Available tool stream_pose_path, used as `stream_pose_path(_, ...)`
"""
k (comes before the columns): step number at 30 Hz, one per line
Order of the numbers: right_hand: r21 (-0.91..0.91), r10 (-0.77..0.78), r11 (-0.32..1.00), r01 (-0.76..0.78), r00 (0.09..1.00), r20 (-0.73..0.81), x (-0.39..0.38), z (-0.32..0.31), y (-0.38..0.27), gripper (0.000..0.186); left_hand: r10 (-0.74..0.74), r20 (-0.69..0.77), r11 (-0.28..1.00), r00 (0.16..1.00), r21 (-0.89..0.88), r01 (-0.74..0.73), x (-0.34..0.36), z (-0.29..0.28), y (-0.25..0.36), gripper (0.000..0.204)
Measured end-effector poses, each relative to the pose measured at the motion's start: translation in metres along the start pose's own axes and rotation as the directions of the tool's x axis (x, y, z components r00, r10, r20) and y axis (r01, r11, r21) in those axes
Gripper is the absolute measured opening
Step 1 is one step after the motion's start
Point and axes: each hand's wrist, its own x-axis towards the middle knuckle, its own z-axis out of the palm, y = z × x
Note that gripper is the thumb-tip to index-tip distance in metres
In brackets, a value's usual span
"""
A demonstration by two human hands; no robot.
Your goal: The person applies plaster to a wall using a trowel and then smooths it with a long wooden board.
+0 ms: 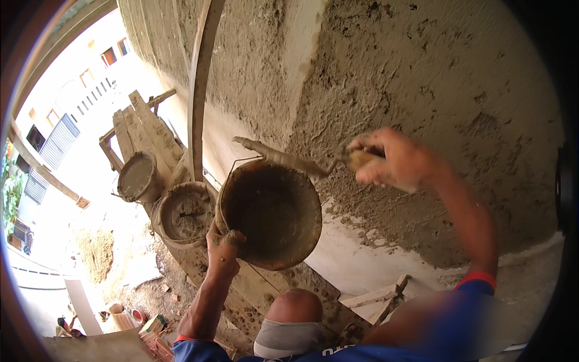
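Observation:
My left hand [223,248] grips the near-left rim of a mud-caked bucket [309,208], tilted so that its dark inside faces me. My right hand [395,160] is closed round the wooden handle of a trowel [280,158]. The trowel's blade, coated in wet mortar, lies over the far rim of the bucket; whether they touch I cannot tell. Rough grey mortar covers much of the wall [386,90] behind and to the right of the trowel. Little shows in the bucket beyond a smear on its sides.
Two more buckets stand on the planks to the left: one with thick mortar [184,211], another with grey liquid [137,175]. A long straightedge [199,102] leans upright beside them. Wooden planks [241,295] form a raised platform, with a sand heap [93,247] on the ground below.

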Motion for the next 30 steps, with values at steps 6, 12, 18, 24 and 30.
stream_pose_path(6,-0.248,-0.191,0.969,0.022,0.704,-0.684,0.022,-0.107,0.038,0.039,-0.015,0.017,1.000,1.000,0.014,0.015,0.002,0.002,-0.026,0.056)
stream_pose_path(12,-0.135,0.021,0.984,-0.115,0.831,-0.556,-0.021,-0.050,0.019,0.047,-0.048,0.044,0.995,0.998,0.087,0.044,-0.002,-0.002,-0.019,0.064)
stream_pose_path(18,-0.874,-0.185,0.486,0.006,0.978,-0.097,-0.026,0.074,0.067,0.023,-0.002,0.158,0.991,0.987,0.135,-0.020,0.003,0.021,-0.015,0.059)
stream_pose_path(24,-0.859,-0.119,0.509,0.046,0.993,-0.017,0.013,0.129,0.102,0.034,0.053,0.215,0.979,0.975,0.181,-0.094,0.001,0.045,-0.006,0.053)
stream_pose_path(30,-0.309,-0.237,0.919,0.246,0.969,0.066,0.022,0.160,0.132,0.039,0.050,0.263,0.970,0.964,0.216,-0.109,0.007,0.053,-0.009,0.053)
